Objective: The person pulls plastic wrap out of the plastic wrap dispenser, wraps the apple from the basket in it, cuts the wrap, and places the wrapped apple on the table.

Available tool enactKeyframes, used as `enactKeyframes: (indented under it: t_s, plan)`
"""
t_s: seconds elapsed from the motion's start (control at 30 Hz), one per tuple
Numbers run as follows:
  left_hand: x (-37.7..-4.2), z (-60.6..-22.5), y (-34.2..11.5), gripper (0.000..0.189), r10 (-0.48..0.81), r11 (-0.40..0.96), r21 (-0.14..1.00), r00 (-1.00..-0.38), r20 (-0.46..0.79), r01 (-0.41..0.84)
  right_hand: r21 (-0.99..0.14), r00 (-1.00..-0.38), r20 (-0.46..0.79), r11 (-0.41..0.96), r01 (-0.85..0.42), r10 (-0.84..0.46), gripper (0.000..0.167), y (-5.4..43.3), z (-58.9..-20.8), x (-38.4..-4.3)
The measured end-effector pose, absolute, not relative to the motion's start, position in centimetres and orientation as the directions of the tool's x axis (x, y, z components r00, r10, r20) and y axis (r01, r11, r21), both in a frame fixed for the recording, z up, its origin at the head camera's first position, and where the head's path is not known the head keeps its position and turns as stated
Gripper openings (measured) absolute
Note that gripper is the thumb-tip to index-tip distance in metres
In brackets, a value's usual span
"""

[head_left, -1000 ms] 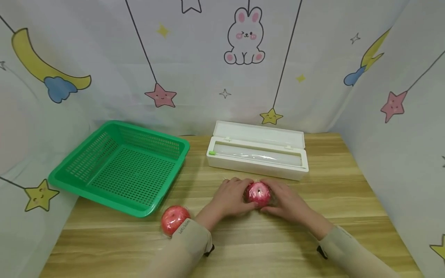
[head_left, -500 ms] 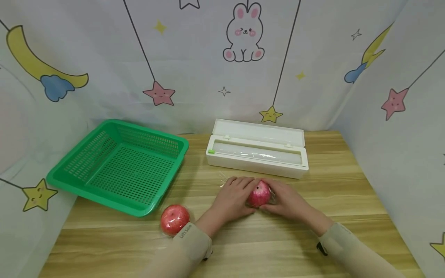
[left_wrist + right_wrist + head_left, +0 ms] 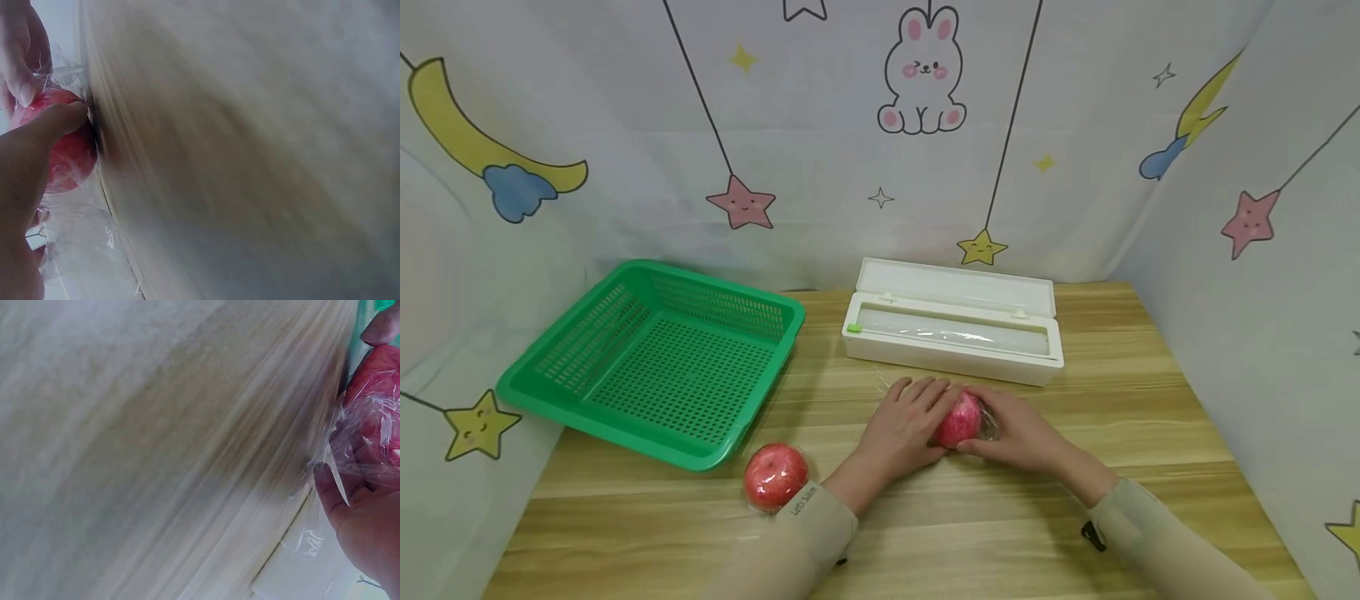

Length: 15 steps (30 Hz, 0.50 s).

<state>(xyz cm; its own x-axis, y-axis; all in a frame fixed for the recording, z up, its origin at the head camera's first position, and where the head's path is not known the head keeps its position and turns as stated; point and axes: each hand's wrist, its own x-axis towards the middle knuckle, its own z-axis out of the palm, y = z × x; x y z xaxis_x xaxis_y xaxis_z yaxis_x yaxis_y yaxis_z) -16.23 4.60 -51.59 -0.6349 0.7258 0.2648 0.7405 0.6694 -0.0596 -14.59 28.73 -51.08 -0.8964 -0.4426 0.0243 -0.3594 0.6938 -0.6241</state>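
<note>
Between both hands, a red apple (image 3: 959,422) sits on the wooden table, partly covered in clear cling film (image 3: 369,422). My left hand (image 3: 901,427) holds it from the left, fingers over the far side and top, thumb low on the near side. The right hand (image 3: 1021,435) grips the opposite side, its fingers and thumb at loose, crinkled film. In the left wrist view, the left thumb presses the apple (image 3: 70,156) near the tabletop, and film spreads out beyond. Beside the left forearm lies another film-wrapped apple (image 3: 777,477).
A white cling film box (image 3: 955,360), lid up, stands just behind the hands with a roll inside. At the left is a green plastic basket (image 3: 700,458). Patterned cloth walls (image 3: 820,150) enclose the table (image 3: 1150,400) at the back and sides.
The apple between the hands has turned leftward, so the dark spot on its top has gone out of sight. The left fingers have shifted further over it.
</note>
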Motion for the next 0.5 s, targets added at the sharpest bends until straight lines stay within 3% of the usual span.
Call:
enactKeyframes:
  t_s: [0.2, 0.5]
  plan:
    - [-16.2, -51.3, 4.3, 0.092, 0.746, 0.626, -0.072, -0.570, 0.345, 0.776, -0.716, -0.919, -0.041, 0.652, -0.247, -0.393, 0.078, 29.0, -50.8, -14.5]
    - [-16.3, -50.1, 3.9, 0.088, 0.746, 0.611, 0.052, -0.597, 0.294, 0.790, -0.787, -0.894, -0.060, 0.572, -0.231, -0.444, 0.064, 28.9, -50.2, -14.4]
